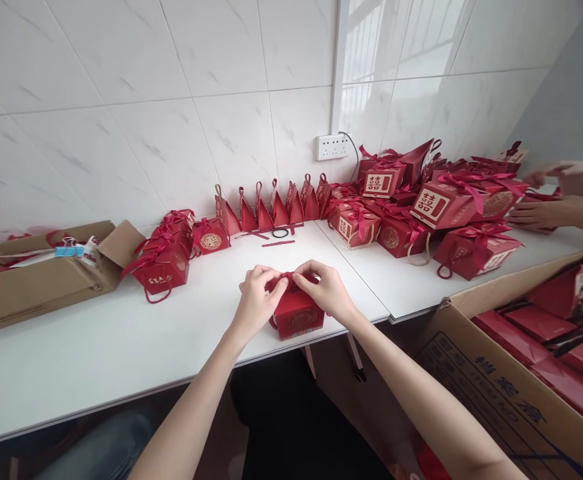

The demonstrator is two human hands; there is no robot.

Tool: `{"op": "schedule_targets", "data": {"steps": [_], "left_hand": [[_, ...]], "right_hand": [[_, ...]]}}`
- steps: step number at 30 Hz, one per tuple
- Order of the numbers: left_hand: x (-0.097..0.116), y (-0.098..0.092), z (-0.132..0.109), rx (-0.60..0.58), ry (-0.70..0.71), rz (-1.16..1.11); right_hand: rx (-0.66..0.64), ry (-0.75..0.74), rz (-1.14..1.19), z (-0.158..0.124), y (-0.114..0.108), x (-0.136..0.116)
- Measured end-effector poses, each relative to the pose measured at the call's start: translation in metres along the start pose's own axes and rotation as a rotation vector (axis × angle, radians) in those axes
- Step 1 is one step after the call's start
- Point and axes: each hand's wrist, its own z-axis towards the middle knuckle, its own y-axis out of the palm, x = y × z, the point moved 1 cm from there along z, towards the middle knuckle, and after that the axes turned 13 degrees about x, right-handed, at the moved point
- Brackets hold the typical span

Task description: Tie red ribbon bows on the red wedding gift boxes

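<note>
Red gift box (296,313) — between both hands, ribbon (288,278) pinched

Small red gift box (297,313), upright near the front edge of the white tabletop (121,340), faint round gold emblem on its front face, red cord handle (273,324) looping at its left side, red ribbon (290,277) bunched on its top

Bright even daylight, glare on wall tiles (396,47), soft shadows, fisheye bend + blur at edges.

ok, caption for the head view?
Left hand and right hand pinch the ribbon on a red gift box on a white table, more boxes behind.
</note>
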Motion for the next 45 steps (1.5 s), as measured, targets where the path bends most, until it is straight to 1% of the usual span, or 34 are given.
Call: {"op": "schedule_targets", "data": {"steps": [3, 5, 11, 14, 20, 22, 25, 27, 28, 30, 33, 38, 42, 45], "left_hand": [[0.003, 0.000, -0.002, -0.029, -0.017, -0.132], [0.005, 0.000, -0.002, -0.040, -0.061, -0.196], [0.009, 0.002, -0.001, -0.050, -0.203, -0.235], [0.007, 0.004, -0.001, -0.060, -0.245, -0.276], [0.004, 0.009, -0.002, -0.078, -0.241, -0.347], [0.003, 0.010, -0.002, -0.088, -0.244, -0.381], [0.000, 0.010, -0.002, -0.069, -0.246, -0.422], [-0.003, 0.011, -0.002, -0.053, -0.254, -0.433], [-0.004, 0.011, -0.002, -0.050, -0.260, -0.436], [-0.005, 0.012, -0.002, -0.050, -0.270, -0.443], [-0.006, 0.012, -0.002, -0.038, -0.265, -0.439], [-0.004, 0.012, -0.001, -0.050, -0.237, -0.424], [-0.004, 0.011, -0.001, -0.070, -0.237, -0.400], [-0.004, 0.010, -0.002, -0.046, -0.202, -0.375]], "right_hand": [[0.010, -0.022, -0.031, 0.000, 0.000, -0.001], [0.015, -0.037, -0.040, -0.001, 0.001, -0.001], [0.027, -0.048, -0.039, -0.002, 0.001, 0.000], [0.010, -0.068, -0.039, -0.001, -0.002, 0.000], [-0.145, -0.058, -0.009, 0.007, -0.006, -0.003], [-0.163, -0.048, -0.008, 0.009, -0.007, -0.002], [-0.088, -0.077, -0.039, 0.009, -0.010, -0.002], [-0.033, -0.168, -0.071, 0.006, -0.015, -0.003], [-0.031, -0.220, -0.094, 0.004, -0.017, -0.004], [-0.073, -0.306, -0.159, -0.001, -0.022, -0.006], [-0.112, -0.367, -0.276, -0.005, -0.024, -0.006], [-0.041, -0.391, -0.364, -0.004, -0.020, -0.002], [-0.039, -0.381, -0.352, -0.004, -0.015, -0.001], [-0.029, -0.338, -0.320, -0.005, -0.015, -0.002]]}}
